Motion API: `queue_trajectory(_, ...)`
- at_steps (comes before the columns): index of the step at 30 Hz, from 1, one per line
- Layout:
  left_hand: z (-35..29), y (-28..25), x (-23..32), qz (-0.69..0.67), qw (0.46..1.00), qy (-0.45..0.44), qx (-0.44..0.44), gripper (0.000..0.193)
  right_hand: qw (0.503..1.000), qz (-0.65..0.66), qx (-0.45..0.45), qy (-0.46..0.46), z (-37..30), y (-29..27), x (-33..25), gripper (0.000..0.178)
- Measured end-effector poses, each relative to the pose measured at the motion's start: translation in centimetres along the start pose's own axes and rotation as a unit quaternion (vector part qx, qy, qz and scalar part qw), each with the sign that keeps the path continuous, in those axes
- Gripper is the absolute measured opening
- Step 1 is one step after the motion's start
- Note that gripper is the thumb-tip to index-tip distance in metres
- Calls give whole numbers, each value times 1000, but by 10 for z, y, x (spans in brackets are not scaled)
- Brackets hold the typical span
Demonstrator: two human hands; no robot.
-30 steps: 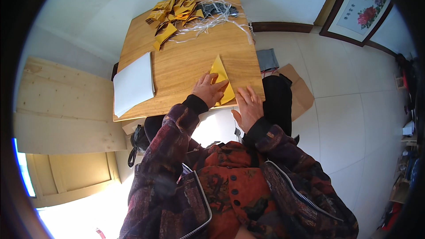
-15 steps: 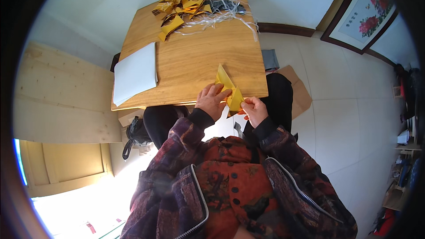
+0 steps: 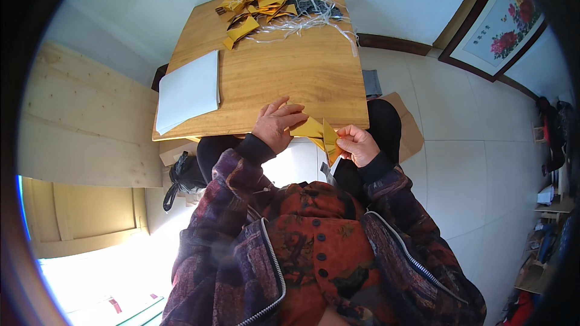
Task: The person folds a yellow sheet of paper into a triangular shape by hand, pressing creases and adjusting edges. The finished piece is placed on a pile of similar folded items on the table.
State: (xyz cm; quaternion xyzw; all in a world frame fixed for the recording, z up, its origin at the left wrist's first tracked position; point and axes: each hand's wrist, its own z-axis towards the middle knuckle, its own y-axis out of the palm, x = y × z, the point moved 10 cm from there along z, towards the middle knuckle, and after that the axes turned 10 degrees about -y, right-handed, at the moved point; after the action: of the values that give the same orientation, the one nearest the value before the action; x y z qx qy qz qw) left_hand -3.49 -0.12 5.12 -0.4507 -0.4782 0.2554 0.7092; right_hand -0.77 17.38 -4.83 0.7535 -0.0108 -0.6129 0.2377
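Observation:
A folded piece of gold paper (image 3: 313,129) is held between my two hands at the near edge of the wooden table (image 3: 290,78). My right hand (image 3: 359,145) pinches its right end, thumb against fingers, beside an upright pointed flap. At the other end, my left hand (image 3: 276,127) lies over the paper's left tip with its upper fingers stretched out. That hand's thumb is hidden, though the paper seems caught beneath the fingers.
Folded gold paper pieces (image 3: 257,3) are heaped at the table's far left, beside tangled whitish strips (image 3: 311,21). A stack of white sheets (image 3: 189,92) lies at the left edge. Below it hangs a black bag (image 3: 186,175). Flattened cardboard (image 3: 403,127) rests on the floor at right.
My left hand has shifted left and its fingers have lifted and straightened. The gold paper has turned from steeply slanted to flatter, and my right hand has moved slightly right.

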Motion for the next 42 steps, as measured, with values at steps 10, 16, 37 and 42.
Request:
queue_trajectory(10,-5,-10,3,-260,943,-7,-208,23,994,-29,-102,-12,-3,18,-29,23)
queue_trajectory(16,11,-11,-7,-186,957,-142,-172,21,981,-96,-167,1,-7,43,-37,33)
queue_trajectory(37,-30,28,8,-477,856,-199,-17,9,986,-67,-26,-153,-6,67,-61,11)
queue_trajectory(42,-28,20,4,-426,882,-199,-38,12,989,-67,-98,-85,-7,62,-72,20)
